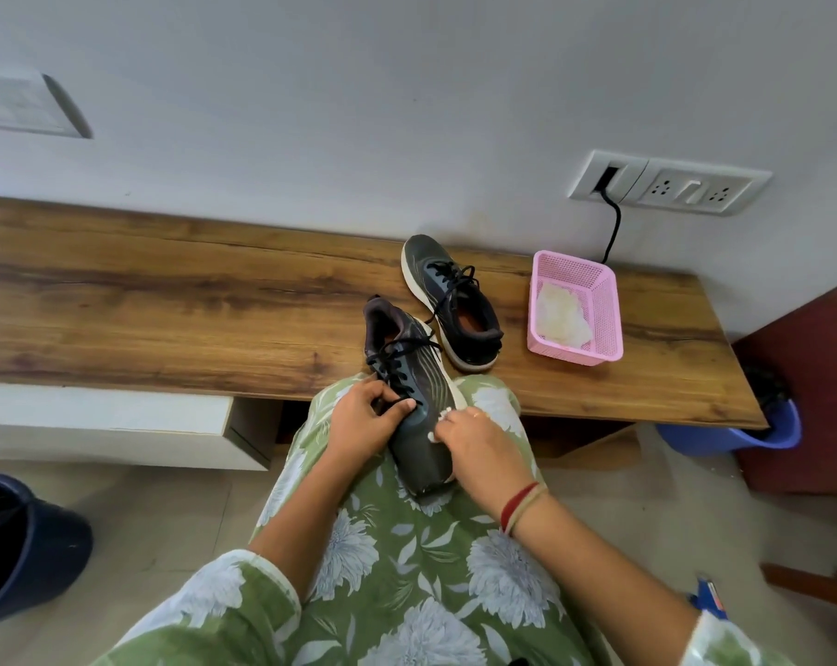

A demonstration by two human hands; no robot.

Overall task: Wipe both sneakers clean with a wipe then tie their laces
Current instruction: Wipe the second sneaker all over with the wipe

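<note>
Both arms are stretching forward over the lap, forearms bare, elbows bending, and the two hands are meeting close together in the middle. The left hand is gripping the sneaker from its left side, fingers curling over the laces and thumb lying across the top, pointing toward the other hand. The right hand is resting knuckles-up on the opposite side, its fingers folding round a white wipe and holding it against the sneaker. The right wrist is wearing red and tan bands. Floral sleeves are covering the upper arms.
</note>
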